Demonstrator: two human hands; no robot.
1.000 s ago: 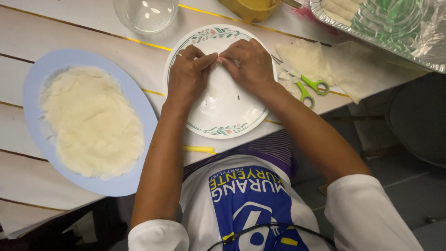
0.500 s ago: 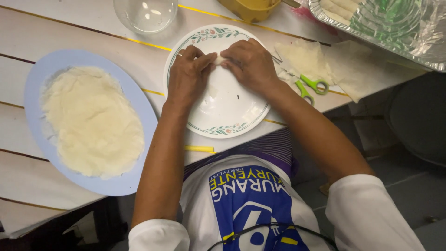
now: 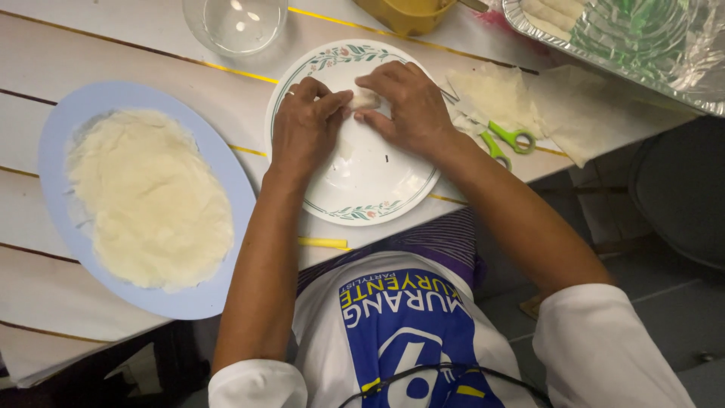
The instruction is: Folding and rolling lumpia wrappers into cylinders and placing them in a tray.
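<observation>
Far left of frame: a blue oval plate (image 3: 219,298) sits on the white slatted table (image 3: 113,53). It carries a stack of pale round wrappers (image 3: 147,198), spread flat and covering most of the plate.

Top, left of centre: a clear glass bowl (image 3: 236,23), partly cut off by the frame edge.

Centre: a white plate (image 3: 362,177) with a floral rim, just right of the blue plate. Both hands work over its upper half. The left hand (image 3: 302,128) lies knuckles up, fingers bent inward, tips pressing on a small pale roll (image 3: 365,98). The right hand (image 3: 408,106) meets it from the other side, fingers likewise curled onto the roll. The roll lies on the white plate between the two sets of fingertips; most of it is covered by them. A ring shows on the left hand.

Below the white plate: a short yellow stick (image 3: 323,242) at the table edge.

Top centre: a yellow container (image 3: 404,13), cut off by the frame.

Right of centre: green-handled scissors (image 3: 507,140) resting on loose wrapper sheets (image 3: 574,106), close beside the right wrist.

Upper right corner: a foil tray (image 3: 680,72) holding finished rolls (image 3: 555,11) and clear film.
</observation>
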